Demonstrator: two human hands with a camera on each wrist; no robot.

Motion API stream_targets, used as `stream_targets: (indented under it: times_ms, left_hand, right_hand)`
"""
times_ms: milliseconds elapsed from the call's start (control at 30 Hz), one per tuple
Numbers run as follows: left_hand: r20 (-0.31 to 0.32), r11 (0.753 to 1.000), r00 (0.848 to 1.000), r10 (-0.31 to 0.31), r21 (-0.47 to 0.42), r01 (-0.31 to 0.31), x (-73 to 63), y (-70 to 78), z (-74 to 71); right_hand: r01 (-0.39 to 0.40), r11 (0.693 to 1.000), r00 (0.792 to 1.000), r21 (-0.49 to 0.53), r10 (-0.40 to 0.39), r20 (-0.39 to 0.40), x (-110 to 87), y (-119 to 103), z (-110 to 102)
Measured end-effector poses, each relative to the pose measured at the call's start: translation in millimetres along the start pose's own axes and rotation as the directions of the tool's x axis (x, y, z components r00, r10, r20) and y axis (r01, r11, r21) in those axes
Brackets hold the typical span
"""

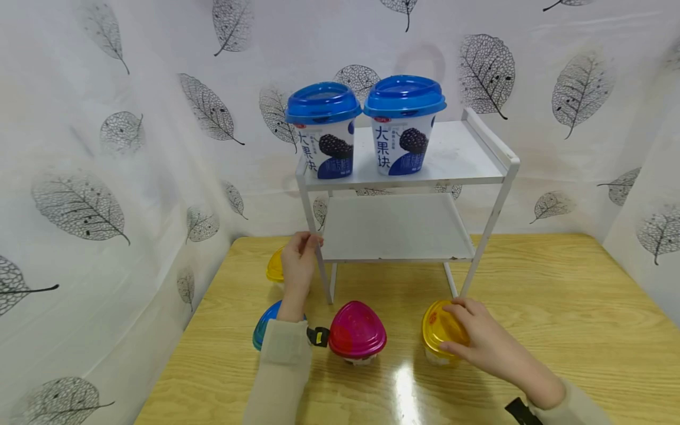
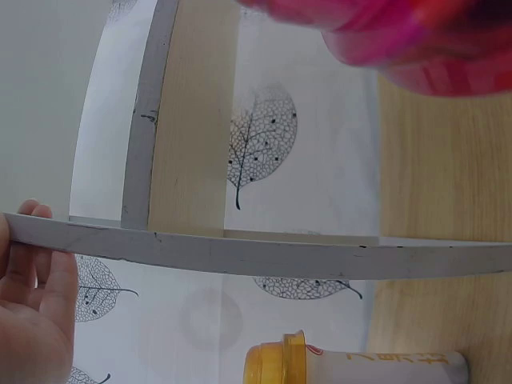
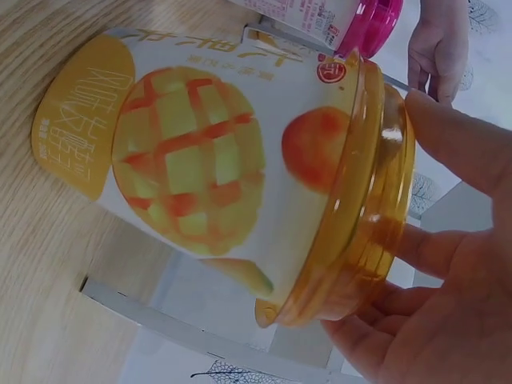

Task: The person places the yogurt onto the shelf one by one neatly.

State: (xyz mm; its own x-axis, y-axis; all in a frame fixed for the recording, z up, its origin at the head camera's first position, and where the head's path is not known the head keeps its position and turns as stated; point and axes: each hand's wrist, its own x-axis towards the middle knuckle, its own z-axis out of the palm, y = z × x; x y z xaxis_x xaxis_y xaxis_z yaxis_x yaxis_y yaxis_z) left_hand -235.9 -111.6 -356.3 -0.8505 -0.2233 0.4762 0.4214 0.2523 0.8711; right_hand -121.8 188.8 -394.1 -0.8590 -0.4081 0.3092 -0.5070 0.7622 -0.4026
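Observation:
My left hand (image 1: 299,260) grips the left front post (image 2: 264,254) of a white two-tier shelf rack (image 1: 398,227), fingers and thumb on either side of it. By the rack's right front leg, my right hand (image 1: 480,339) holds a yogurt cup by its yellow lid (image 1: 437,324). The right wrist view shows mango pictures on that cup's wall (image 3: 192,160), with its base at the wooden tabletop. Two blue-lidded yogurt cups with blackberry pictures, one at left (image 1: 324,130) and one at right (image 1: 405,127), stand upright on the top tier's left half.
A pink-lidded cup (image 1: 358,330) stands on the table (image 1: 372,395) between my arms. Partly hidden by my left arm are a blue-lidded cup (image 1: 262,330) and, farther back, another yellow-lidded cup (image 1: 274,267). Leaf-printed curtain (image 1: 159,147) surrounds the table's back and sides.

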Motion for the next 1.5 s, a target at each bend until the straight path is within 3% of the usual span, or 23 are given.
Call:
stream_targets:
  times_ms: [267, 700, 800, 967, 1200, 1400, 1500]
  left_hand:
    - [0.002, 1.0, 1.0, 0.015, -0.001, -0.015, -0.5, 0.1, 1.1]
    - [0.005, 1.0, 1.0, 0.028, 0.004, -0.028, -0.5, 2.5, 1.1]
    - [0.002, 1.0, 1.0, 0.022, 0.004, -0.022, -0.5, 2.5, 1.0]
    - [-0.001, 1.0, 1.0, -0.002, 0.012, 0.002, -1.1, 2.0, 0.6]
    - [-0.002, 1.0, 1.0, 0.005, 0.019, -0.005, -2.1, 3.2, 0.3]
    - [-0.004, 1.0, 1.0, 0.02, 0.007, -0.02, -2.4, 2.9, 0.3]
    - [0.003, 1.0, 1.0, 0.028, -0.008, -0.028, -2.8, 2.3, 0.2]
  right_hand:
    - [-0.081, 0.992, 0.997, 0.102, 0.081, 0.0, -4.6, 1, -1]
    - [-0.222, 0.931, 0.969, 0.29, 0.243, -0.038, -25.6, 15, 10]
    - [-0.224, 0.905, 0.967, 0.362, 0.254, -0.036, -29.8, 19, 16]
    - [-0.253, 0.83, 0.959, 0.498, 0.283, 0.016, -36.4, 29, 28]
    - [-0.279, 0.749, 0.954, 0.601, 0.288, 0.084, -42.3, 43, 42]
    - [-0.262, 0.703, 0.96, 0.662, 0.258, 0.105, -44.6, 47, 52]
    - [-0.235, 0.695, 0.968, 0.679, 0.228, 0.101, -43.6, 48, 56]
